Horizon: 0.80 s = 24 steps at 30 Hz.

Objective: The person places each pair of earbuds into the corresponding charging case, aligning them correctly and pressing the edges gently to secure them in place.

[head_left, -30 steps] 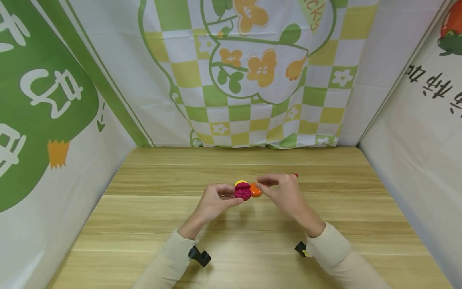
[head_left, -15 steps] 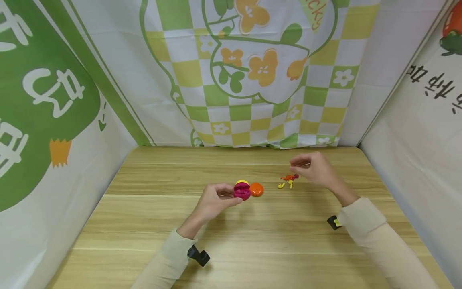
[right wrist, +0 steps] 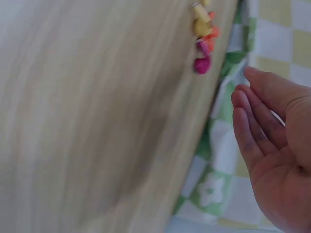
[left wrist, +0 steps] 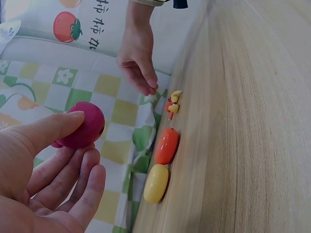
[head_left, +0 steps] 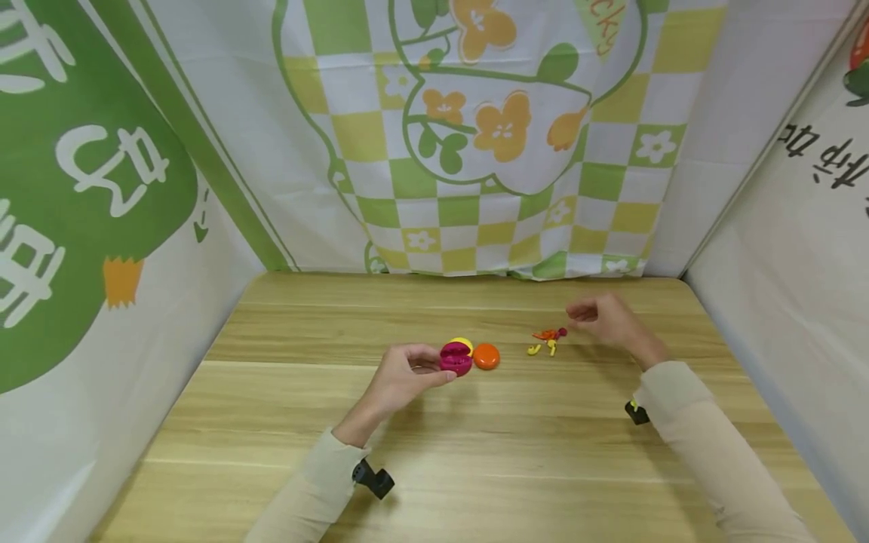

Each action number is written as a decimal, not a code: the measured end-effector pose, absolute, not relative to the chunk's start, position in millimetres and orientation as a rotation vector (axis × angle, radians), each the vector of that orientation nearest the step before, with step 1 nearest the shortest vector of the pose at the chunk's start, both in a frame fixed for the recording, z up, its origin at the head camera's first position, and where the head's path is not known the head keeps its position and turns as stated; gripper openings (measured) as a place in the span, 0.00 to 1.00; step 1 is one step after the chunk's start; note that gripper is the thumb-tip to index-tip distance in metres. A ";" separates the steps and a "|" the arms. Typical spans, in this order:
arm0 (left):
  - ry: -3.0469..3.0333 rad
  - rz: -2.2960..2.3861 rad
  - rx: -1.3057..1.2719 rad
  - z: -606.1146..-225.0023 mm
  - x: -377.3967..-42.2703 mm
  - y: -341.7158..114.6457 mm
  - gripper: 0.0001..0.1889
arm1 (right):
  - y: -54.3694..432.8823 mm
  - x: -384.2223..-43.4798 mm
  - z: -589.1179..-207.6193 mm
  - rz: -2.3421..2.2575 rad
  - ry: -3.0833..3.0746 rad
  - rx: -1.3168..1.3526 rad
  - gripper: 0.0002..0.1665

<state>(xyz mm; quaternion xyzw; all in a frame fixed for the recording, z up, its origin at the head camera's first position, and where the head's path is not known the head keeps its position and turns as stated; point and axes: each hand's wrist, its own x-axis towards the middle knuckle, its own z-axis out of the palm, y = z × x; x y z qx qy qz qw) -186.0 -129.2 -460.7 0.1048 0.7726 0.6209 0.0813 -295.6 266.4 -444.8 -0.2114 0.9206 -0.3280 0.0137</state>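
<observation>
My left hand (head_left: 399,379) holds a magenta earbud case (head_left: 456,366) between thumb and fingers. In the head view its lid is raised and slots show inside. A yellow case (head_left: 465,343), partly hidden behind it, and a closed orange case (head_left: 486,356) lie on the table. Several loose earbuds form a small cluster: yellow earbuds (head_left: 535,350), orange earbuds (head_left: 545,334) and a magenta earbud (head_left: 562,332). Just right of that cluster hovers my right hand (head_left: 609,323). In the right wrist view its fingers are loosely bent, with nothing between them, apart from the magenta earbud (right wrist: 202,65).
The wooden table (head_left: 434,467) carries the cases and earbuds. A checked cloth (head_left: 489,219) hangs along its back edge, and printed side curtains (head_left: 224,188) stand at left and right. Each wrist wears a black camera (head_left: 373,480).
My right hand has moved from beside the cases to the right of the earbuds, uncovering them. My left hand still holds the magenta case in about the same place.
</observation>
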 end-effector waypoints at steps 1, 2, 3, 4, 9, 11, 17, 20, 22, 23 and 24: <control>2.309 1.855 0.314 -460.7 -186.1 -129.4 0.13 | 267.9 -297.5 -448.9 -1.020 2.865 -0.669 0.14; 2.309 1.854 0.315 -460.7 -186.2 -129.7 0.13 | 269.0 -299.1 -452.6 -1.016 2.861 -0.674 0.14; 2.308 1.855 0.316 -460.7 -186.2 -130.0 0.13 | 269.9 -300.5 -456.1 -1.014 2.855 -0.683 0.15; 2.307 1.855 0.315 -460.6 -186.2 -130.1 0.13 | 270.4 -301.5 -459.3 -1.010 2.848 -0.681 0.15; 2.303 1.861 0.308 -459.0 -184.8 -131.6 0.12 | 268.8 -304.5 -470.7 -0.995 2.832 -0.682 0.16; 2.299 1.867 0.300 -458.2 -184.2 -131.8 0.12 | 267.7 -305.6 -473.4 -0.982 2.833 -0.699 0.15; 2.298 1.860 0.314 -458.1 -184.5 -132.2 0.13 | 264.6 -310.0 -479.6 -0.953 2.807 -0.745 0.14; 2.306 1.850 0.326 -458.5 -184.9 -132.0 0.13 | 262.7 -311.6 -480.9 -0.958 2.808 -0.764 0.12; 2.307 1.850 0.326 -458.5 -185.2 -131.8 0.13 | 261.6 -312.4 -481.1 -0.956 2.819 -0.782 0.11; 2.307 1.849 0.326 -458.6 -185.4 -131.7 0.13 | 261.2 -312.7 -481.2 -0.946 2.833 -0.793 0.10; 2.306 1.850 0.327 -458.2 -185.2 -131.7 0.12 | 260.8 -312.9 -481.1 -0.935 2.846 -0.802 0.09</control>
